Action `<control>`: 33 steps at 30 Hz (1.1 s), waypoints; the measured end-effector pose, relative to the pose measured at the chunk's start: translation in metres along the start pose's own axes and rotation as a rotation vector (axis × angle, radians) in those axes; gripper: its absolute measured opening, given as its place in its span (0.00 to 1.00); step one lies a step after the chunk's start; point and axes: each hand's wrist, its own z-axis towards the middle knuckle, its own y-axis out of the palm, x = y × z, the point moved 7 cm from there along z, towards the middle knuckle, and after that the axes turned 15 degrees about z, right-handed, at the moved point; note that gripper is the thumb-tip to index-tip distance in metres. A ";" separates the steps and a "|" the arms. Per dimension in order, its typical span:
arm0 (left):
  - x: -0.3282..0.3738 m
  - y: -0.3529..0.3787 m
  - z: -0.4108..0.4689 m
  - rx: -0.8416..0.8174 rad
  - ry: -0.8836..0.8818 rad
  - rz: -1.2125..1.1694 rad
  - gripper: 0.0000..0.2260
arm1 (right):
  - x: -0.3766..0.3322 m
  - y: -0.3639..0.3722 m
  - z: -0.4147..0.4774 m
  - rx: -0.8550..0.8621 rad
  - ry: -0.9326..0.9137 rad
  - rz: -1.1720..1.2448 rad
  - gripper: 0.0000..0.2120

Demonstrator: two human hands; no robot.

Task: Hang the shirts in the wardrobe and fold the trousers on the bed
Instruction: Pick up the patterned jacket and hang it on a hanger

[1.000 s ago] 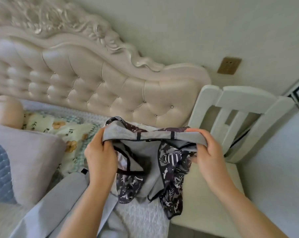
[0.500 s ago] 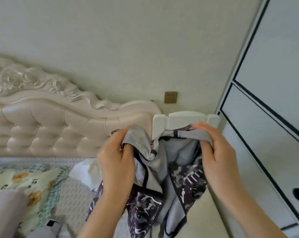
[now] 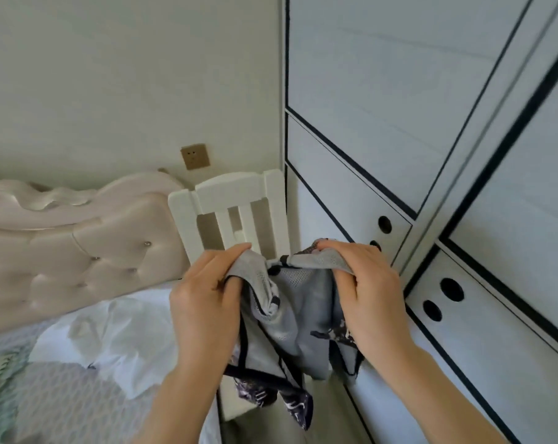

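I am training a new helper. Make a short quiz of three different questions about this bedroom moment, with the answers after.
1. True or false: both hands grip the grey mesh garment with dark patterned trim.
2. Which stands directly behind the garment? A) white slatted wooden chair B) a lamp C) a mirror
3. Fill in: the white wardrobe with black lines has its doors ____.

Key
1. True: the left hand and the right hand each pinch its top edge.
2. A
3. closed
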 end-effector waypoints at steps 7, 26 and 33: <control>0.053 0.057 -0.074 -0.198 -0.050 -0.154 0.15 | 0.024 -0.079 -0.075 0.086 0.121 -0.045 0.10; 0.198 0.187 -0.205 -0.918 0.446 -0.325 0.14 | 0.027 -0.226 -0.263 0.621 0.573 -0.377 0.05; 0.231 0.190 -0.248 -1.067 0.563 -0.395 0.11 | 0.000 -0.245 -0.324 0.807 0.663 -0.495 0.07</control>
